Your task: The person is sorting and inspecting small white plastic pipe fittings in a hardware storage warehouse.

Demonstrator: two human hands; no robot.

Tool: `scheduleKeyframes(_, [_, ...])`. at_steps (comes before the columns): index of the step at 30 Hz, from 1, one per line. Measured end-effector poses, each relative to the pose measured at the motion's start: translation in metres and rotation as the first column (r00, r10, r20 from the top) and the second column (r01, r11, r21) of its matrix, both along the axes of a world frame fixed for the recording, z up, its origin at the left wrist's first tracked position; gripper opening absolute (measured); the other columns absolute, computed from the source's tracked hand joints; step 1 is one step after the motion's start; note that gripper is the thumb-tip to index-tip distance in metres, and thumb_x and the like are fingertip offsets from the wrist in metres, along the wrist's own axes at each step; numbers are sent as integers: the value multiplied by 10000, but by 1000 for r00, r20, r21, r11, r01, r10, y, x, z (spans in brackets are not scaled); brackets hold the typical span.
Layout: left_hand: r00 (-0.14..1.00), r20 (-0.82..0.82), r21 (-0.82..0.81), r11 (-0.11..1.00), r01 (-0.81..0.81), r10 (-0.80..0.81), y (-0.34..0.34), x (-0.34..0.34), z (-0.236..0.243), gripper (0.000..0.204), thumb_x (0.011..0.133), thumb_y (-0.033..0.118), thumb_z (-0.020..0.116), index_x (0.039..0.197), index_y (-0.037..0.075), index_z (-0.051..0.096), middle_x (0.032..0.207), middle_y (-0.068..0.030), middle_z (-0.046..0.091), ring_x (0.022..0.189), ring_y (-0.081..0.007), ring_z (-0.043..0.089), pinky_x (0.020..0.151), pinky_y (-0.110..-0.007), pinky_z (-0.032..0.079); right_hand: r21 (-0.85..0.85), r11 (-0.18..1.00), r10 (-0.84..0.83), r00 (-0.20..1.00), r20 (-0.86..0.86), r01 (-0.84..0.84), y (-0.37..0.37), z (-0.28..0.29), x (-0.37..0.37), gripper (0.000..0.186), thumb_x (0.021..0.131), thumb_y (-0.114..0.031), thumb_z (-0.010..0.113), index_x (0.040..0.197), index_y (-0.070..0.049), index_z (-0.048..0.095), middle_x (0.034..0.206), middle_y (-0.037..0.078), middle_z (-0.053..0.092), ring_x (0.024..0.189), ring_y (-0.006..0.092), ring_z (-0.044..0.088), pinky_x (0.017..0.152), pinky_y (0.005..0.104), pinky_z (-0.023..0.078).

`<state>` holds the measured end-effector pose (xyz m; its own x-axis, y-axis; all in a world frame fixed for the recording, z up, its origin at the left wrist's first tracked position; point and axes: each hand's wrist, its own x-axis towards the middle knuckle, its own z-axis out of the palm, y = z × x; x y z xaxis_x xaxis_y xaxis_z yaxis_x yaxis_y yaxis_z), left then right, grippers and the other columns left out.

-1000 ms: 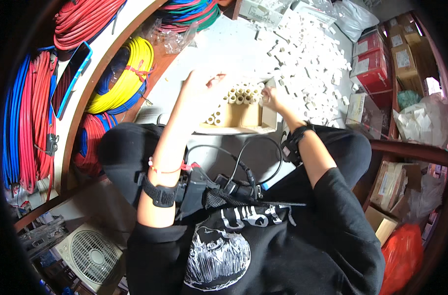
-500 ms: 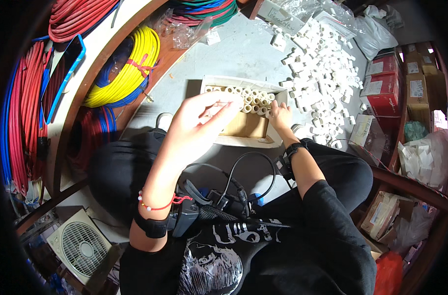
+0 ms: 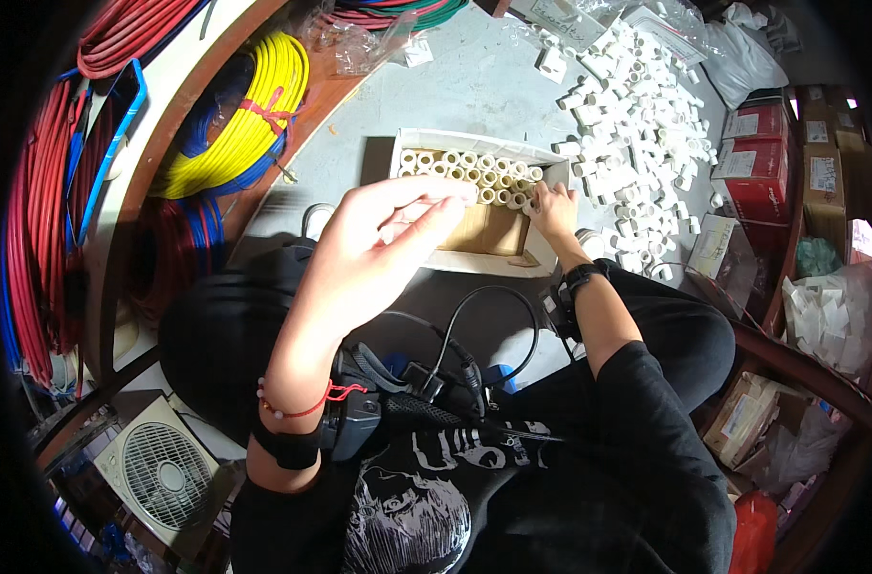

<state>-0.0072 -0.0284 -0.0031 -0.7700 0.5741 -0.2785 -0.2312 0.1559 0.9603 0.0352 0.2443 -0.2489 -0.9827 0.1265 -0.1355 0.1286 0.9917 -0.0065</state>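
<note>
From my remote seat, I read the clock from the middle of my view. At 9 to 10 o'clock, red and blue cables [image 3: 49, 239] hang in thick bundles, and at 8 o'clock I see a pale box fan [image 3: 168, 474]. A yellow cable coil [image 3: 254, 124], tied with red, sits between 10 and 11 o'clock.

The left hand [image 3: 379, 244] is near the middle, toward 10 o'clock, with a red bracelet [image 3: 302, 411] on its wrist. Its thumb and fingers curve toward each other, tips close, above the tubes at the left of the box. The shallow cardboard box [image 3: 489, 232] lies toward 1 o'clock, and short white tubes [image 3: 489, 179] stand packed in rows along its far side, open ends up; bare cardboard shows on the near side.

The right hand [image 3: 555, 210], at 2 o'clock, reaches over the box's right end, fingers bent and bunched at the last tubes of the rows. With the glare and the overlap, I cannot tell whether either hand is pinching a tube.

Farther out at 2 o'clock, a loose pile of white tubes [image 3: 637, 163] spreads over the grey surface [image 3: 446, 91]. Past it, toward 3 o'clock, red cartons [image 3: 756, 167] are stacked, and a red bag [image 3: 753, 531] rests at 4 o'clock.
</note>
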Motion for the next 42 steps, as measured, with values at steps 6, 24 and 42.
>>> scheduleKeyframes(6, [999,16,37,999,-32,31,-1,2,-2,219,808,88,429,957,-45,519,892,-72,568,825,-89,500,754,-204,376,0,1000,-21,998,51,21,-2,4,0,298,604,-218,593,868,-116,500,695,46,566,839,192,470,733,349,290])
scheduleKeyframes(24, [999,38,61,998,10,-12,2,0,-1,229,817,104,414,961,-42,518,910,-75,561,827,-97,498,751,-206,372,69,998,14,994,-105,-6,-2,-15,3,174,677,-103,443,835,-113,516,768,30,571,864,190,453,772,381,284])
scheduleKeyframes(42, [998,-45,36,998,44,-43,3,-1,2,270,831,144,392,979,-51,503,940,-104,555,856,-133,515,762,-238,384,-405,705,-655,753,-56,583,4,-18,37,797,498,-140,615,1187,-14,236,1059,223,390,1002,349,368,857,387,304])
